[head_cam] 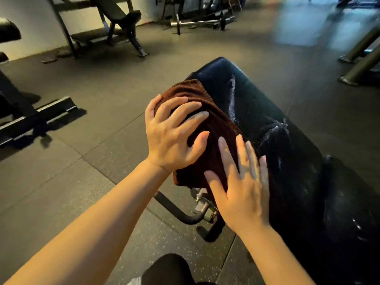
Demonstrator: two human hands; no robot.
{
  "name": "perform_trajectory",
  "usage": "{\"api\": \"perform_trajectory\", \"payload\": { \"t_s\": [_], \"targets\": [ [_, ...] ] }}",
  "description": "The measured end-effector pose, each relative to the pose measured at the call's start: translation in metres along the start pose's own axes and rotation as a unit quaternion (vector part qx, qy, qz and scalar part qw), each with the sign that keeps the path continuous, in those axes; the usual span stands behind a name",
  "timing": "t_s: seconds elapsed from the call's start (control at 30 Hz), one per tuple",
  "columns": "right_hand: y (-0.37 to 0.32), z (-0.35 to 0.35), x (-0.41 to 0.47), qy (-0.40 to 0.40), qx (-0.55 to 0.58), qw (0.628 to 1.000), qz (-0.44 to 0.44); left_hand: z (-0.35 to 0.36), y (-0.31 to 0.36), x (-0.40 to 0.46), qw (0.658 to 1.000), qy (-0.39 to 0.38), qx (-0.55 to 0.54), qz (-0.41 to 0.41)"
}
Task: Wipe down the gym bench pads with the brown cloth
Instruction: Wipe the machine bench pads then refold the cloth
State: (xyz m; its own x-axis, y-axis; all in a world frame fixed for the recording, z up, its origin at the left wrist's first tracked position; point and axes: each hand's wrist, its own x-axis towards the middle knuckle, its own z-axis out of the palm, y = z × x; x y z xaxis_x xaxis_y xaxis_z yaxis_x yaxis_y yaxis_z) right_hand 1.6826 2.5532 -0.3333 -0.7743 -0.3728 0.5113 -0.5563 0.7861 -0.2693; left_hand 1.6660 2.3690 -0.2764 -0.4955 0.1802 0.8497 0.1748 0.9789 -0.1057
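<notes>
A brown cloth [213, 128] lies draped over the left edge of a black gym bench pad [267, 124] that runs from the centre of the head view toward the lower right. My left hand [174, 132] presses on the cloth's upper part with fingers spread. My right hand [240, 182] lies flat on the cloth's lower part, fingers straight, fingertips reaching the pad. Wet streaks shine on the pad to the right of the cloth. A second black pad [349, 202] adjoins at the lower right.
The bench's metal frame and bolt [203, 208] show under the pad. Another bench [121, 19] stands at the back wall, a barbell [205, 22] lies behind it, a machine base [37, 114] sits left, metal legs [359, 58] right. Grey rubber floor tiles surround the bench.
</notes>
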Motion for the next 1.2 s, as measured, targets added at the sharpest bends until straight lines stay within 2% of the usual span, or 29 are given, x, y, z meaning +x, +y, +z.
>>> {"api": "perform_trajectory", "payload": {
  "t_s": [0.13, 0.23, 0.43, 0.6, 0.73, 0.9, 1.07, 1.2],
  "targets": [
    [-0.014, -0.008, 0.014, -0.045, -0.06, 0.997, 0.025, -0.012, -0.007, -0.002, 0.997, -0.045, -0.063, 0.013],
    [-0.033, -0.005, 0.043, -0.037, -0.09, 0.995, 0.014, -0.019, -0.02, 0.001, 0.988, -0.054, -0.143, -0.009],
    [-0.036, 0.003, 0.053, -0.008, -0.075, 0.997, -0.015, -0.002, -0.04, -0.001, 0.989, -0.012, -0.146, 0.003],
    [-0.03, -0.003, 0.038, 0.006, -0.075, 0.995, -0.06, 0.008, -0.016, -0.017, 0.987, 0.086, -0.133, -0.039],
    [-0.001, -0.003, 0.01, 0.041, -0.092, 0.991, -0.091, 0.018, 0.008, -0.025, 0.984, 0.12, -0.112, -0.071],
    [0.025, -0.004, -0.021, 0.025, -0.1, 0.99, -0.1, 0.024, 0.022, -0.044, 0.991, 0.093, -0.085, -0.042],
    [0.054, -0.009, -0.042, 0.001, -0.072, 0.994, -0.085, 0.035, 0.053, -0.067, 0.996, 0.043, -0.07, 0.025],
    [0.061, -0.013, -0.05, -0.074, -0.059, 0.994, -0.054, 0.035, 0.049, -0.069, 0.998, 0.017, -0.055, 0.027]
  ]
}}
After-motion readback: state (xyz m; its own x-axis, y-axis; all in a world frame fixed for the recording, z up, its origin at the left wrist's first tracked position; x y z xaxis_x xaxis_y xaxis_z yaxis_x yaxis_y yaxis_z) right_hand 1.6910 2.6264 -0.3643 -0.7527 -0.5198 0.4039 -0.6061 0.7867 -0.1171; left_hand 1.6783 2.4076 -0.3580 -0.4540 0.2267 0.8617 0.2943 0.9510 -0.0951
